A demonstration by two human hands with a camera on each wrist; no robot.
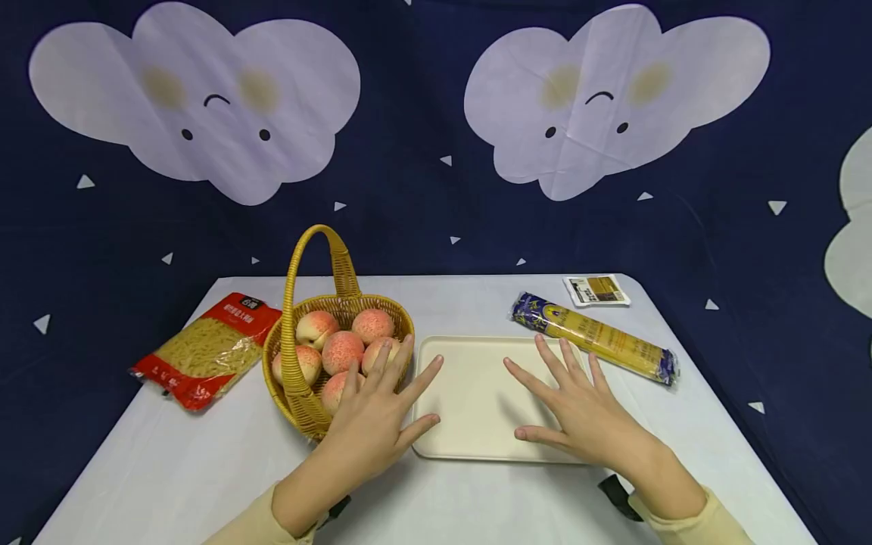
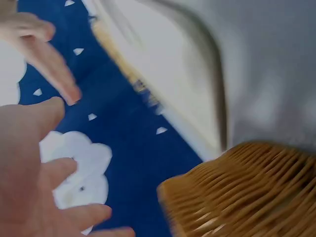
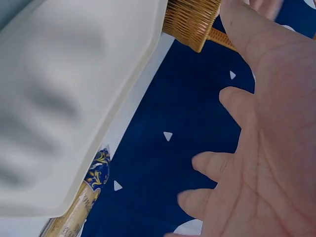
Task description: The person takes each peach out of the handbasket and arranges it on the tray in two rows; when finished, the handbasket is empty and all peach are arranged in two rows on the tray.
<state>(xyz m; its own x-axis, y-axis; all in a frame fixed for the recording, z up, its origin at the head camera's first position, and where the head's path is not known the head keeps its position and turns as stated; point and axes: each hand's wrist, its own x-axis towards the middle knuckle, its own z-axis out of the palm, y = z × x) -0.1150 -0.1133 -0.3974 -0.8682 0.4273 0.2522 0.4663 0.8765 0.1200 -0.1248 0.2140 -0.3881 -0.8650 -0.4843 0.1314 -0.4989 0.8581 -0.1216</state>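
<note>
Both hands hover with fingers spread and nothing held. In the head view my left hand (image 1: 375, 416) overlaps the front right of a wicker basket (image 1: 402, 318) and the left edge of a cream tray (image 1: 470, 401). Several pink and yellow peaches (image 1: 343, 352) lie in the basket, one partly hidden by that hand. My right hand (image 1: 586, 416) is over the tray's right side, its shadow falling on the tray. The right wrist view shows its palm and fingers (image 3: 237, 106) beside the tray, with the basket (image 3: 190, 22) beyond. Wicker (image 2: 247, 192) fills the left wrist view's lower right.
A red bag of pasta (image 1: 207, 348) lies left of the basket. Behind the tray's right corner is a long packet of spaghetti (image 1: 593, 337), with a small flat packet (image 1: 597, 291) farther back. A white cloth covers the table (image 1: 463, 503), and a dark blue cloud-printed backdrop (image 1: 409, 189) hangs behind.
</note>
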